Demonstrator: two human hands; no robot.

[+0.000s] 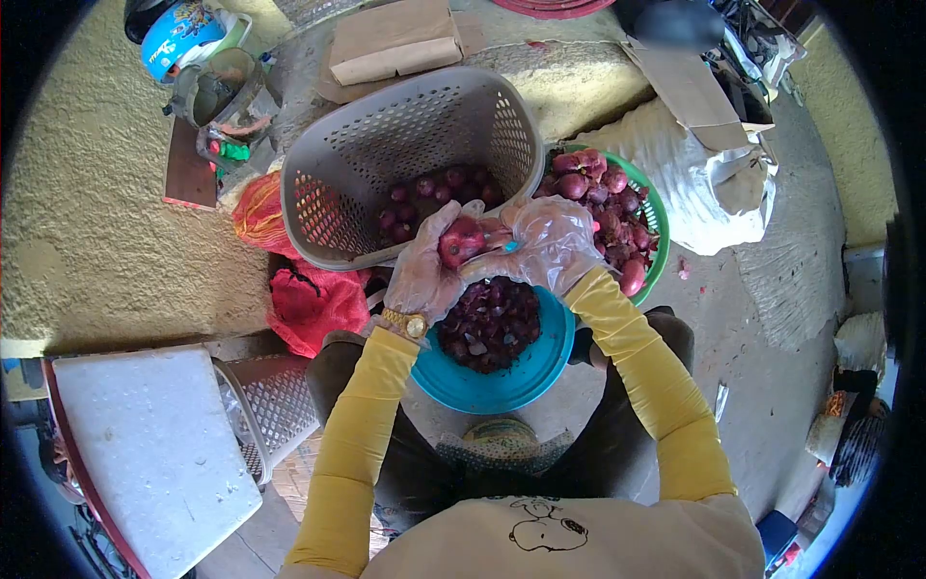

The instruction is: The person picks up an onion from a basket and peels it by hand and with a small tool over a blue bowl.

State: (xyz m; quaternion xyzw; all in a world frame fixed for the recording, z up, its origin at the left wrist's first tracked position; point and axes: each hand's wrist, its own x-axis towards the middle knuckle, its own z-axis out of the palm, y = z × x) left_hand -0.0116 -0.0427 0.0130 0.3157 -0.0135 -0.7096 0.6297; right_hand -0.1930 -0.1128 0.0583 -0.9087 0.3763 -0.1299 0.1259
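Note:
My left hand (424,265), in a clear plastic glove with a gold watch (413,326) at the wrist, is closed around a red onion (461,241). My right hand (555,236), also gloved in clear plastic, is closed close against the onion's right side. A small blue-ended tool (511,246) shows at its fingers; the rest is hidden. Below both hands sits a blue basin (511,391) with dark purple onion skins (487,328) in it. Beyond them stands a grey perforated basket (405,116) with several red onions at its bottom.
A green basket (659,227) full of red onions stands right of my right hand. A red mesh sack (313,309) lies at left, near a white foam board (154,454). Cardboard (395,43) lies behind the grey basket. A white sack (675,174) lies at right.

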